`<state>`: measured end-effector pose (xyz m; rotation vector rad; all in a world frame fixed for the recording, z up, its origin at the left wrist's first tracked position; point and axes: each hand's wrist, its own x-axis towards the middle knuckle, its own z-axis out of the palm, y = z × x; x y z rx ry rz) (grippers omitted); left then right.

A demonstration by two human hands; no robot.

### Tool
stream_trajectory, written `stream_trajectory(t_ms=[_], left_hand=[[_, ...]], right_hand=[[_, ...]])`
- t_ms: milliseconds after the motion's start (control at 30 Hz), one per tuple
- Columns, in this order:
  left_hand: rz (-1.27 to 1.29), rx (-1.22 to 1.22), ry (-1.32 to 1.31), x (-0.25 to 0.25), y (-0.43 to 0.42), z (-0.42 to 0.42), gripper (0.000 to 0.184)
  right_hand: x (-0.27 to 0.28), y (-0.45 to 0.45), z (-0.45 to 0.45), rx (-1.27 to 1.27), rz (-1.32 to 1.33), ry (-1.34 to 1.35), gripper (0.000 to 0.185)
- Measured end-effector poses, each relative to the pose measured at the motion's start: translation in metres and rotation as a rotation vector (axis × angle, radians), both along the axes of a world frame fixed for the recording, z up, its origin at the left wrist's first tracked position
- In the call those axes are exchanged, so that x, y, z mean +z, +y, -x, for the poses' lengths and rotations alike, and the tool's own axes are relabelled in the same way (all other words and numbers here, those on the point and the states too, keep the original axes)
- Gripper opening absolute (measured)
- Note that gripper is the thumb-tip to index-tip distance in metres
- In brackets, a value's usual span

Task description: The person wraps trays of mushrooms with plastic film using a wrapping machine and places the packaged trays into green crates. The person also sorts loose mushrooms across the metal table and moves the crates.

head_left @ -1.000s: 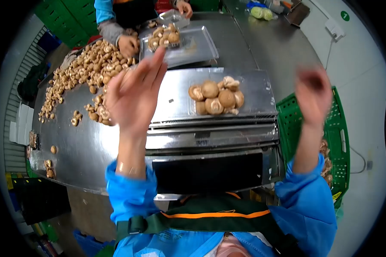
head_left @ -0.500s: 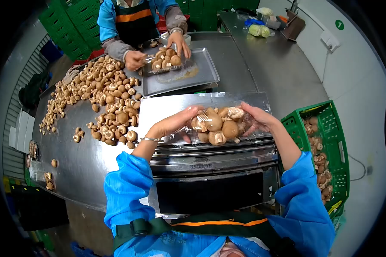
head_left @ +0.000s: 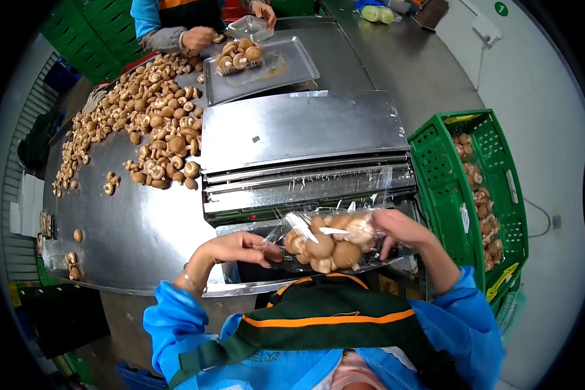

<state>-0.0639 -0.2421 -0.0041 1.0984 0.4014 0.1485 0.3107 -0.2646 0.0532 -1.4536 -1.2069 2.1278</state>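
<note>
A pack of brown shiitake mushrooms [head_left: 325, 244] is held close in front of my body, with shiny clear film over it. At its left end, my left hand [head_left: 246, 249] has its fingers bent around the film and the pack's edge. My right hand [head_left: 402, 231] grips the other end, thumb and fingers at the film. Behind the pack stands a metal wrapping machine [head_left: 299, 130] with long rollers [head_left: 305, 185] across its front. Clear film [head_left: 385, 185] stretches between the rollers and the pack. The pack's underside is hidden.
Loose mushrooms [head_left: 146, 107] are heaped on the steel table [head_left: 127, 227] at left. A green crate [head_left: 445, 175] with several packs stands at right. Across the table, a co-worker's hand [head_left: 263, 14] holds a clear tray [head_left: 250, 28] near a metal tray [head_left: 296, 62] bearing mushrooms.
Both my hands have brought the mushroom pack from over the machine's top toward my body, and film now stretches behind it. The co-worker's hands have left the filled pack; one now holds a clear tray.
</note>
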Motion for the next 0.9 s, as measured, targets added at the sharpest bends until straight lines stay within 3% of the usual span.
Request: stream_trajectory(t_ms=[67, 167, 267, 300, 333, 433, 467, 533, 567, 600, 633, 667, 700, 767, 833, 900], left_hand=[[0.288, 0.396, 0.12, -0.034, -0.009, 0.0, 0.026], [0.212, 0.792, 0.254, -0.035, -0.028, -0.025, 0.025], [-0.123, 1.084, 0.412, -0.032, -0.045, -0.057, 0.027], [0.017, 1.171, 0.318, -0.032, -0.048, -0.055, 0.026], [0.157, 1.26, 0.22, -0.032, -0.052, -0.054, 0.027], [0.458, 1.314, 0.139, -0.014, -0.096, -0.016, 0.026], [0.612, 1.433, 0.236, -0.002, -0.115, -0.013, 0.026], [0.711, 1.316, 0.421, -0.02, -0.159, 0.001, 0.028], [0.78, 1.211, 0.39, -0.048, -0.178, 0.002, 0.025], [0.845, 1.109, 0.352, -0.072, -0.192, -0.001, 0.023], [0.729, 1.052, 0.474, -0.059, -0.178, -0.027, 0.02], [0.617, 0.991, 0.598, -0.047, -0.163, -0.054, 0.022], [0.569, 0.918, 0.559, -0.048, -0.157, -0.062, 0.022], [0.563, 0.804, 0.314, -0.046, -0.151, -0.059, 0.021], [0.549, 0.694, 0.132, -0.028, -0.142, -0.065, 0.022], [0.487, 0.578, 0.014, -0.005, -0.13, -0.078, 0.022]], right_hand=[[-0.035, -0.007, 0.0, 0.053, -0.014, -0.114, 0.054], [-0.049, -0.041, -0.01, -0.258, 0.064, -0.09, 0.069], [-0.079, -0.078, 0.013, -0.714, -0.206, -0.072, 0.038], [-0.085, -0.077, 0.026, -1.051, -0.153, 0.008, 0.024], [-0.076, -0.073, 0.026, -1.204, -0.055, 0.156, 0.022], [-0.039, -0.104, 0.002, -1.263, 0.13, 0.365, 0.023], [-0.041, -0.125, 0.001, -1.299, 0.184, 0.377, 0.027], [-0.091, -0.172, 0.016, -1.375, 0.344, 0.283, 0.03], [-0.15, -0.216, 0.02, -1.099, 0.026, 0.342, 0.03], [-0.178, -0.218, 0.033, -1.188, 0.423, 0.195, 0.025], [-0.171, -0.189, 0.058, -1.017, 0.379, -0.021, 0.028], [-0.154, -0.163, 0.073, -0.694, 0.366, -0.161, 0.026], [-0.153, -0.161, 0.084, -0.443, 0.214, 0.191, 0.024], [-0.123, -0.138, 0.102, -0.2, -0.032, 0.405, 0.029], [-0.074, -0.125, 0.097, -0.059, -0.027, 0.298, 0.037], [-0.059, -0.139, 0.084, -0.353, 0.36, 0.481, 0.046]])
